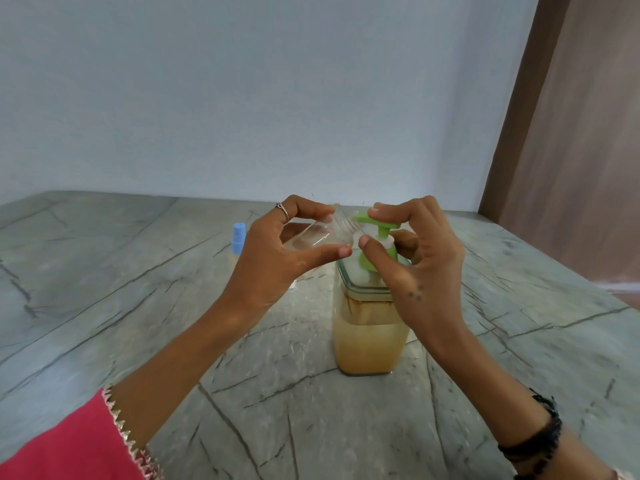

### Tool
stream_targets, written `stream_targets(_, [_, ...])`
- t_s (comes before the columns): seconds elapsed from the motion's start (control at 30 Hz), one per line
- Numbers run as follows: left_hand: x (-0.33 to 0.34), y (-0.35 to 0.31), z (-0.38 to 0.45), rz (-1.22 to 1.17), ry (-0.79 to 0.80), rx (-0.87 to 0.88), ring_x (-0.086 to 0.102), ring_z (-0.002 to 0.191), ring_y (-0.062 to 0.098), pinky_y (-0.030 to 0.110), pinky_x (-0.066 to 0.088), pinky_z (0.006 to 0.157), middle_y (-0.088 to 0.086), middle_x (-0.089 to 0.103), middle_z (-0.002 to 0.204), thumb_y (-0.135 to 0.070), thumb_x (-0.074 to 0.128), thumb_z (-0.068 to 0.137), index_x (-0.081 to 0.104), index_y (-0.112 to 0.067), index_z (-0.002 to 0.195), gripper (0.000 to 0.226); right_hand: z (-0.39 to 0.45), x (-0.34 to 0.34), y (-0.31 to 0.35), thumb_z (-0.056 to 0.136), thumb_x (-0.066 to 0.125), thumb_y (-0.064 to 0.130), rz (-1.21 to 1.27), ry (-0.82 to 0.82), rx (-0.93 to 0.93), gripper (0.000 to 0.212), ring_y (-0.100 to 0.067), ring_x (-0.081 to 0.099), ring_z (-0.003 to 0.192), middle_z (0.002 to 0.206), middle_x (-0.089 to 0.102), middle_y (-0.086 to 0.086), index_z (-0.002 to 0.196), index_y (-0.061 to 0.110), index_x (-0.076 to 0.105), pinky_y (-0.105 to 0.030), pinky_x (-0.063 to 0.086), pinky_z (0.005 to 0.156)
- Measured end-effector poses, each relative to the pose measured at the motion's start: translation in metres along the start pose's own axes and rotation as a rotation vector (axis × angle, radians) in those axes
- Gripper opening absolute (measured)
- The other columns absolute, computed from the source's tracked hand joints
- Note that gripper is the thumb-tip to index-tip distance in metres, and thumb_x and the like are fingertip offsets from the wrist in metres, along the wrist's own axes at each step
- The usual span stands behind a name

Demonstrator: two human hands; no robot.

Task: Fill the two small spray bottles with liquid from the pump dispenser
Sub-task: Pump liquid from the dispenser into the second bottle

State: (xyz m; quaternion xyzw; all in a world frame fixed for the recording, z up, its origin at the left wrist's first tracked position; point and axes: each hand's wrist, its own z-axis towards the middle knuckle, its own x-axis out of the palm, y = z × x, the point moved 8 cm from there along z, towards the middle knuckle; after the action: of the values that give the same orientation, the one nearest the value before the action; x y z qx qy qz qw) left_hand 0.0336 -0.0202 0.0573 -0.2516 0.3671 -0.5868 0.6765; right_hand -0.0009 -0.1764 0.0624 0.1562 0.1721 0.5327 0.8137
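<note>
A square clear pump dispenser holding yellowish liquid stands on the stone counter, topped by a green pump head. My left hand grips a small clear spray bottle without its cap, tilted on its side, its open neck against the green nozzle. My right hand is at the pump: the forefinger rests on top of the green head, the thumb lies against the collar. A second small bottle with a light blue spray cap stands upright behind my left hand, mostly hidden by it.
The grey veined stone counter reaches back to a pale blue wall. A brown wooden panel rises at the right. A small white piece shows under my left hand.
</note>
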Motion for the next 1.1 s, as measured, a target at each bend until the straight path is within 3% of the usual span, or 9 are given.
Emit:
stream_targets(0.1, [0.0, 0.003, 0.0, 0.004, 0.011, -0.011, 0.065, 0.09, -0.001, 0.021, 0.053, 0.086, -0.017, 0.067, 0.093, -0.031, 0.077, 0.053, 0.06, -0.028, 0.091, 0.042, 0.001, 0.001, -0.002, 0.078, 0.07, 0.002, -0.032, -0.003, 0.014, 0.026, -0.008, 0.061, 0.086, 0.091, 0.054, 0.013, 0.088, 0.022, 0.058, -0.028, 0.054, 0.065])
stream_targets(0.37, [-0.002, 0.002, 0.001, -0.001, 0.0, 0.004, 0.064, 0.092, 0.0, 0.023, 0.053, 0.087, -0.017, 0.067, 0.092, -0.032, 0.077, 0.053, 0.061, -0.027, 0.091, 0.042, -0.004, 0.004, 0.0, 0.082, 0.065, 0.01, -0.121, 0.005, -0.027, 0.029, 0.003, 0.053, 0.092, 0.106, 0.052, 0.002, 0.104, 0.022, 0.053, -0.006, 0.044, 0.072])
stream_targets(0.5, [-0.003, 0.002, 0.002, -0.017, -0.003, 0.002, 0.065, 0.092, 0.001, 0.025, 0.053, 0.087, -0.021, 0.068, 0.088, -0.033, 0.077, 0.051, 0.061, -0.029, 0.089, 0.041, -0.004, 0.003, 0.001, 0.081, 0.065, 0.01, -0.118, -0.01, -0.04, 0.029, 0.0, 0.055, 0.09, 0.106, 0.053, 0.002, 0.105, 0.022, 0.054, -0.009, 0.045, 0.07])
stream_targets(0.7, [-0.002, 0.001, 0.002, -0.017, 0.003, 0.011, 0.064, 0.09, -0.003, 0.018, 0.052, 0.085, -0.016, 0.066, 0.093, -0.031, 0.077, 0.053, 0.06, -0.027, 0.09, 0.041, 0.001, 0.002, 0.003, 0.076, 0.068, 0.006, -0.102, -0.03, -0.042, 0.029, -0.003, 0.059, 0.087, 0.098, 0.054, 0.008, 0.097, 0.022, 0.055, -0.011, 0.049, 0.07])
stream_targets(0.8, [-0.001, 0.001, 0.002, -0.015, 0.008, 0.014, 0.064, 0.09, -0.003, 0.014, 0.051, 0.083, -0.016, 0.066, 0.094, -0.03, 0.077, 0.054, 0.06, -0.026, 0.09, 0.041, 0.003, 0.001, 0.003, 0.075, 0.068, 0.006, -0.09, -0.027, -0.019, 0.024, -0.008, 0.06, 0.082, 0.092, 0.052, 0.012, 0.09, 0.022, 0.057, -0.021, 0.054, 0.064])
stream_targets(0.97, [-0.001, 0.004, 0.001, -0.004, 0.011, 0.002, 0.064, 0.091, -0.003, 0.015, 0.051, 0.084, -0.016, 0.066, 0.094, -0.031, 0.077, 0.054, 0.06, -0.026, 0.09, 0.041, 0.007, 0.002, 0.001, 0.072, 0.068, 0.002, -0.096, -0.019, 0.001, 0.012, -0.018, 0.06, 0.073, 0.08, 0.055, 0.001, 0.077, 0.009, 0.06, -0.037, 0.05, 0.059])
stream_targets(1.1, [-0.002, 0.006, 0.001, 0.0, 0.008, -0.007, 0.064, 0.092, 0.0, 0.019, 0.052, 0.086, -0.015, 0.067, 0.096, -0.032, 0.077, 0.053, 0.061, -0.027, 0.09, 0.041, 0.006, 0.003, 0.001, 0.073, 0.068, 0.005, -0.095, -0.012, -0.005, 0.015, -0.014, 0.059, 0.077, 0.084, 0.053, 0.003, 0.081, 0.013, 0.058, -0.03, 0.052, 0.061])
